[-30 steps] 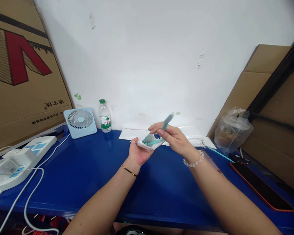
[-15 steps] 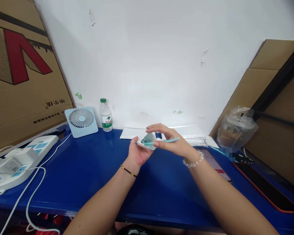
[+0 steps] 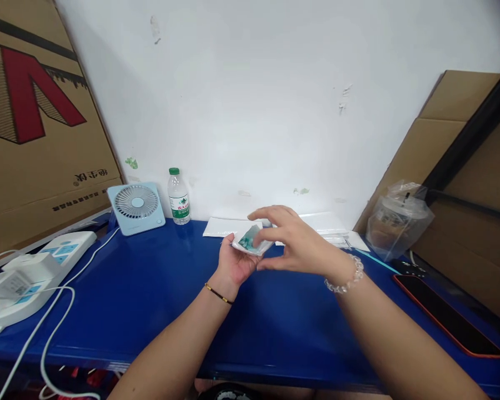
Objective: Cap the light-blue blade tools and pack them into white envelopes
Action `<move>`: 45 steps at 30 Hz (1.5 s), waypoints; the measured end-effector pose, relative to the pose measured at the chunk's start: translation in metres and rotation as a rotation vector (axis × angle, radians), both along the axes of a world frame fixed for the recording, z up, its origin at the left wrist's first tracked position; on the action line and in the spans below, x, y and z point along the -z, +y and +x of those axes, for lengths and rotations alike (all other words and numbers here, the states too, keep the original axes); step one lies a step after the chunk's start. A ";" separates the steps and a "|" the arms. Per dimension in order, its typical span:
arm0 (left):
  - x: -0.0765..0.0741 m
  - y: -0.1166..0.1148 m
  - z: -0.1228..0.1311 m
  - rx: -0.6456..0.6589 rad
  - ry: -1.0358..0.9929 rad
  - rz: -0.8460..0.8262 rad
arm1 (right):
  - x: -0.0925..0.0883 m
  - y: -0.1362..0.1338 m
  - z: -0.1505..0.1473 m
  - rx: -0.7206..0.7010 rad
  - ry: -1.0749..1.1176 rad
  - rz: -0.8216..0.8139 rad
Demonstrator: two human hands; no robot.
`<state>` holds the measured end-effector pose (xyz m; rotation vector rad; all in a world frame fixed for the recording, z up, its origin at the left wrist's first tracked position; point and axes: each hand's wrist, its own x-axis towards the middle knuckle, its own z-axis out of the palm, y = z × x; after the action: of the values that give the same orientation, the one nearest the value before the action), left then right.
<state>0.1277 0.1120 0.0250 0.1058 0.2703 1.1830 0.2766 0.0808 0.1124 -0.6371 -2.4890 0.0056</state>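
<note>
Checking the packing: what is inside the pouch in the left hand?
Teal pieces show inside the pouch in the left hand. The right hand covers its right end, so the rest is hidden.

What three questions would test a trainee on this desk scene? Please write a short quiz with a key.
1. True or false: the left hand holds the small white packet with teal contents.
2. What stands beside the square light-blue desk fan, near the wall? A) a red mug B) a clear plastic water bottle with a green cap C) a yellow lamp
3. Fill in: the flat black phone with a red edge lies on the ___ table.
Key: 1 true; 2 B; 3 blue.
</note>
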 end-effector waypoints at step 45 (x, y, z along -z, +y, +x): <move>0.035 0.041 -0.024 -0.306 0.215 -0.260 | 0.087 0.141 0.164 1.416 0.100 -0.263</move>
<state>0.1037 0.1529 -0.0095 -0.0388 0.6447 1.4305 0.4406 0.2215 0.0256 -2.2445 -1.4610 -0.1616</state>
